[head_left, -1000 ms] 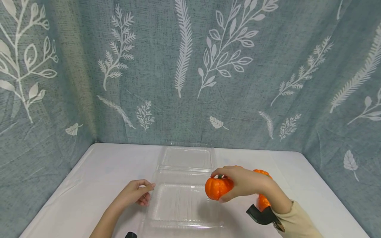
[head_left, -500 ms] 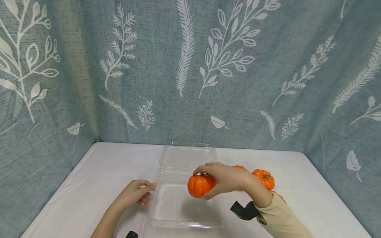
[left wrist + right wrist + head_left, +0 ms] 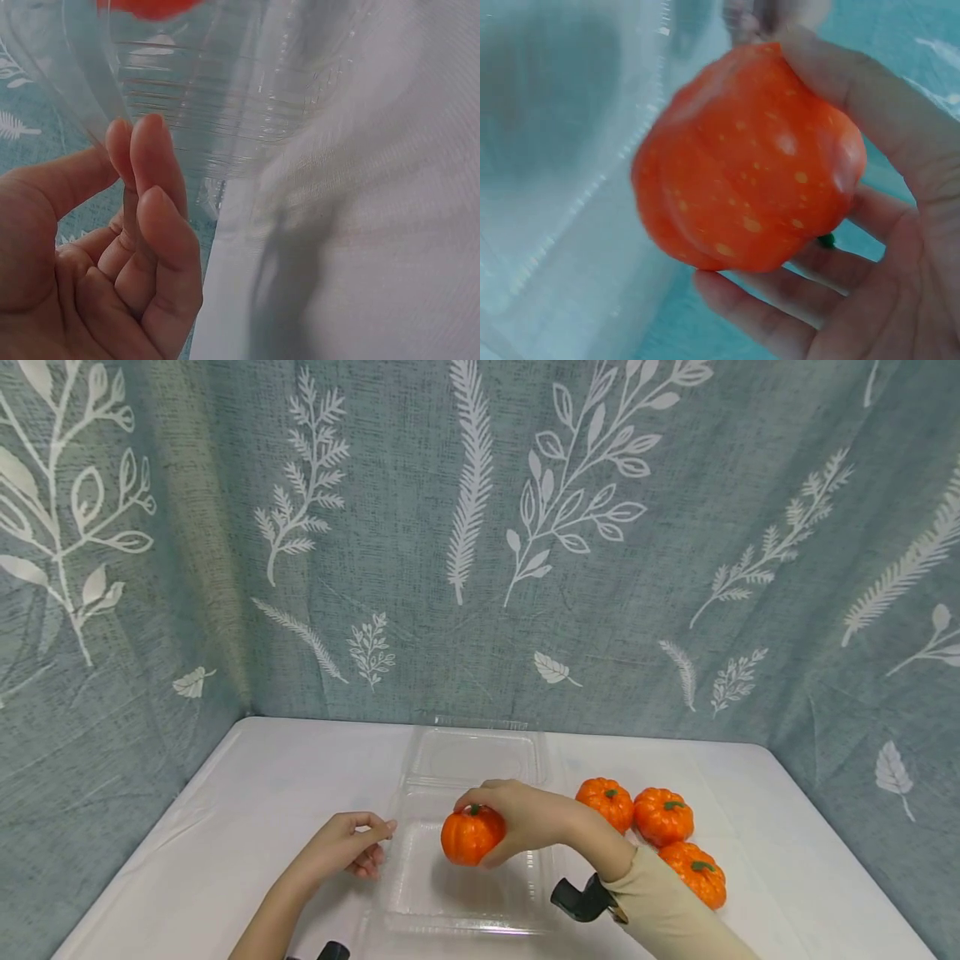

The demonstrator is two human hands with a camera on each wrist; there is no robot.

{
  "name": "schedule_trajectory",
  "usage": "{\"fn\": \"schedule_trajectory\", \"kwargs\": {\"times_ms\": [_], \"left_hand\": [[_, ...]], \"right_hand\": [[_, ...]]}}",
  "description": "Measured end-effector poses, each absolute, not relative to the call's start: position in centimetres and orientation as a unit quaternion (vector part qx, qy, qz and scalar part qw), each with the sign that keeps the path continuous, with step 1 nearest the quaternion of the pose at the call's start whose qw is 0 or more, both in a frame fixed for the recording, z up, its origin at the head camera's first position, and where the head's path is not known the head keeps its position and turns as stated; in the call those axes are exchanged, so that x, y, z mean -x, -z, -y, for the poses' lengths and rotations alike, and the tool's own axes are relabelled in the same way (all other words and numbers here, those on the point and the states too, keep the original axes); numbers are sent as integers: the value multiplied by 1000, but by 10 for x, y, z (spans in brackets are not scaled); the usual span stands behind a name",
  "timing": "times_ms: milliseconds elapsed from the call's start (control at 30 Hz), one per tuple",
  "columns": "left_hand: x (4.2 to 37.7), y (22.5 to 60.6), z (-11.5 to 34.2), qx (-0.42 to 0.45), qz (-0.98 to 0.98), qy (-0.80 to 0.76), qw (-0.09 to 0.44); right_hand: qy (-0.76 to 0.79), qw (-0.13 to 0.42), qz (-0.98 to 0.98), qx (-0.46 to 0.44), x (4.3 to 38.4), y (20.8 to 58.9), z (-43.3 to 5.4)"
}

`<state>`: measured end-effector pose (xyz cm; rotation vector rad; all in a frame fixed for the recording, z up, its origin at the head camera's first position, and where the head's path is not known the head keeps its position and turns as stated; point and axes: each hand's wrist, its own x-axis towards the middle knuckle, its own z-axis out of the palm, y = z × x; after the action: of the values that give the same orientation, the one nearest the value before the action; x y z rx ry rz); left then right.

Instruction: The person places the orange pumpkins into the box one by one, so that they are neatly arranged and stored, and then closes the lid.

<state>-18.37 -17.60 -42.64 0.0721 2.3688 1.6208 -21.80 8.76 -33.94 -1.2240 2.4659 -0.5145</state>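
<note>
My right hand [image 3: 517, 818] grips a small orange pumpkin [image 3: 471, 837] with a green stem, fingers and thumb round its sides. In the right wrist view the pumpkin [image 3: 746, 161] shows its yellow-flecked underside. It is held above the base of a clear plastic clamshell container [image 3: 487, 906], whose lid [image 3: 476, 756] lies folded back toward the curtain. At the container's left edge, my left hand [image 3: 345, 843] pinches the rim between thumb and fingertips. The left wrist view shows those fingertips [image 3: 154, 139] against the clear plastic wall [image 3: 217, 97].
Three more orange pumpkins, a left one [image 3: 606, 802], a middle one [image 3: 664, 817] and a front one [image 3: 697, 872], sit right of the container on the white table [image 3: 247, 793]. A blue-green leaf-patterned curtain [image 3: 390, 527] encloses the back and sides.
My right hand has carried the pumpkin leftward, from the container's right side to over its base. The pumpkins behind the right arm have come into view. The left hand stays in place.
</note>
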Motion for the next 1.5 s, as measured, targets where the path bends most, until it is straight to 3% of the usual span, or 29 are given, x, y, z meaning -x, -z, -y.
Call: {"fn": "schedule_trajectory", "kwargs": {"times_ms": [467,1500], "left_hand": [[184,424,177,-37,-813,-565,140],[187,428,179,-42,-811,-566,142]], "right_hand": [[137,125,-869,459,219,365,-63],[100,107,-879,454,230,379,-43]]}}
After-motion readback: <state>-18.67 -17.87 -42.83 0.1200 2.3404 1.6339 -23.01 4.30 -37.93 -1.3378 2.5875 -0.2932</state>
